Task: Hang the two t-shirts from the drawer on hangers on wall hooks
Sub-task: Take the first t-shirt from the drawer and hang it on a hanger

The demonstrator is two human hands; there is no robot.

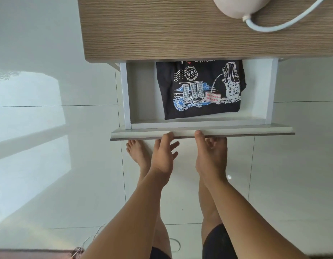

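Note:
A white drawer (143,94) stands pulled out from under a wooden top. Inside lies a folded black t-shirt (199,90) with a white and blue Singapore print; its upper edge is hidden under the top, and no second shirt shows. My left hand (162,156) is at the drawer front (255,132), thumb touching its upper edge, fingers loose and spread below it. My right hand (211,156) holds the drawer front beside it, thumb on top and fingers curled under the edge. No hangers or hooks are in view.
The wooden top (162,30) carries a white rounded appliance (234,6) with a white cord (285,25). Glossy white floor tiles (59,165) surround the cabinet. My bare foot (137,154) stands just under the drawer front. A thin white cable (90,238) lies on the floor near me.

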